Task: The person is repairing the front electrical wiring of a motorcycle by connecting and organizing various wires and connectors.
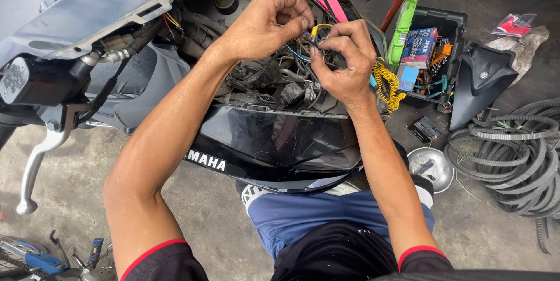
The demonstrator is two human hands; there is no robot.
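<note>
A scooter with its front cover off shows a nest of wires [274, 77] above a glossy black panel [274, 141]. My left hand [265, 24] and my right hand [344, 59] meet over the opening. Both pinch a small bundle of yellow and blue wires [316, 29] between thumb and fingertips. The wire ends are hidden behind my fingers.
A silver brake lever [35, 164] hangs at the left. A black toolbox [434, 53] with boxes and tools stands at the right, next to a yellow coiled cable [386, 85], a black fairing piece [481, 80], several drive belts [516, 153] and a metal bowl [431, 167]. Tools [58, 257] lie bottom left.
</note>
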